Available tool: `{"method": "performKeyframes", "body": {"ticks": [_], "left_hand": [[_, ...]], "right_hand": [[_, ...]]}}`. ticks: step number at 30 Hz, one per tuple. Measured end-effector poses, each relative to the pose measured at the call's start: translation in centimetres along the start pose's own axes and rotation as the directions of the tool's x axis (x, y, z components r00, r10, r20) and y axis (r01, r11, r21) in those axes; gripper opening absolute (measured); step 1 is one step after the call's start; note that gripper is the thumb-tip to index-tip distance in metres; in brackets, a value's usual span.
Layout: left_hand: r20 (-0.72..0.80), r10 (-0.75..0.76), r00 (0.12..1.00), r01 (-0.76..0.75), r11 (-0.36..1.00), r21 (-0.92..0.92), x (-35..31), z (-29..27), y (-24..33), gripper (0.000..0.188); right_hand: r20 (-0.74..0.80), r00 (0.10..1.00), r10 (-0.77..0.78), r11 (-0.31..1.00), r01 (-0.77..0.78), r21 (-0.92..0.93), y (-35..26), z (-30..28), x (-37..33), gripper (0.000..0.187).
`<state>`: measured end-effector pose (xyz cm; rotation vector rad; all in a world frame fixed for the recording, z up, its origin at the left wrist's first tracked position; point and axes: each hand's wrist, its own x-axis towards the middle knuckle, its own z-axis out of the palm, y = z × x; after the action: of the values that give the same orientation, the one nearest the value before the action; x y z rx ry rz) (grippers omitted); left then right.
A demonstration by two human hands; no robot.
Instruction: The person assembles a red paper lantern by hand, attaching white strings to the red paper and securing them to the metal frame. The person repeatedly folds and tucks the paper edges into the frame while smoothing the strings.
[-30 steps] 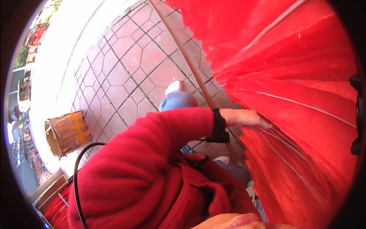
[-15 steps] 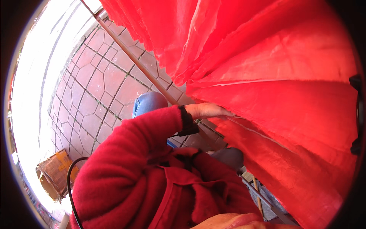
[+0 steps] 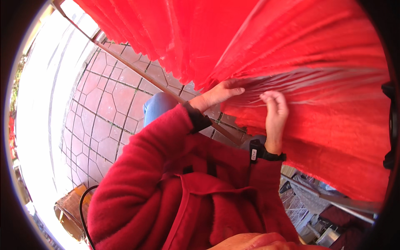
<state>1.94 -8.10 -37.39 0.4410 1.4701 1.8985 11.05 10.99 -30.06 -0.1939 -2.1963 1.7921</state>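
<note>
A large sheet of thin red cloth (image 3: 325, 137), pleated and with a jagged edge, spreads from the top across the right side. My left hand (image 3: 216, 95) is at its gathered near edge, thumb over the cloth and fingers partly hidden in the folds, closed on it. To its right, my right hand (image 3: 276, 118) is raised just in front of the cloth. Its fingers are curled in a pinch; whatever they hold is too small to make out. Pale, shiny streaks run through the folds beside both hands.
A long thin pole (image 3: 137, 71) slants past my left hand, above reddish paving tiles (image 3: 102, 102). My knee in blue jeans (image 3: 157, 107) is beside it. A cardboard box (image 3: 71, 206) and a black cable (image 3: 82, 208) lie lower left. Metal bars (image 3: 308, 189) and mixed items are lower right.
My right hand has come up from below into view near the cloth. My left hand has moved up and left, and the cloth's folds have shifted, with pale streaks showing.
</note>
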Motion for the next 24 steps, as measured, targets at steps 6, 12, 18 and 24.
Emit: {"method": "performKeyframes", "body": {"ticks": [6,12,18,24], "left_hand": [[0.093,-0.061,0.994,0.044,0.984,0.172,-0.9,4.6,3.5,0.077],[0.159,0.018,0.987,-0.100,0.843,0.529,-0.9,8.2,9.7,0.068],[0.243,-0.169,0.955,-0.114,0.547,0.829,-2.6,8.0,12.7,0.045],[0.399,0.411,0.820,-0.566,0.691,0.450,-4.1,11.7,15.8,0.028]], "right_hand": [[-0.238,0.959,-0.153,0.971,0.190,0.143,-6.3,-2.2,1.5,0.042],[-0.187,0.963,-0.194,0.968,0.219,0.123,-9.5,-2.5,2.2,0.054],[-0.227,0.955,-0.189,0.957,0.231,0.173,-9.8,-2.9,2.0,0.051],[-0.171,0.974,-0.150,0.957,0.186,0.221,-10.8,-2.9,1.4,0.046]]}}
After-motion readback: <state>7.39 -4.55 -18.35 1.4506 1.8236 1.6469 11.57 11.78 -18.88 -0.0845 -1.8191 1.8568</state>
